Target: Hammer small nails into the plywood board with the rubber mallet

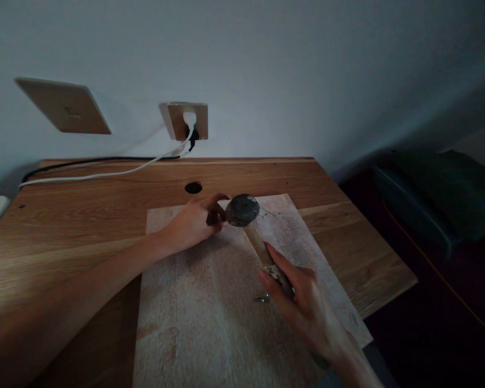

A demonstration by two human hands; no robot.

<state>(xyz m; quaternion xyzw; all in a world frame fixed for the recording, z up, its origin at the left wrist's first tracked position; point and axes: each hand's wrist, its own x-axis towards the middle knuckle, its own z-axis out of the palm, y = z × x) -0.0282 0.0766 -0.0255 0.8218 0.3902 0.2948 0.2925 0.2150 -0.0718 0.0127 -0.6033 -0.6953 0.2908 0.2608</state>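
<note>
My right hand (pixel 303 302) is wrapped round the handle of a mallet (pixel 242 210) with a dark, worn round head and a pale wooden shaft. Its head is raised over the far part of a pale, speckled wooden board (pixel 194 323). Close beside the head, my left hand (pixel 200 221) has its thumb and fingers bent together in a pinch. The mallet head covers the fingertips, so what they hold is hidden. Thin nails (pixel 271 213) show just right of the head. A small shiny metal piece (pixel 262 298), perhaps a nail, lies on the board near my right thumb.
The board rests on a wooden desk (pixel 339 237) with a round cable hole (pixel 193 187). White and black cables (pixel 105 175) run along the back to a wall socket (pixel 200 121). Left of it is a wall plate (pixel 67 108). A dark green object (pixel 440 194) stands beyond the desk's right edge.
</note>
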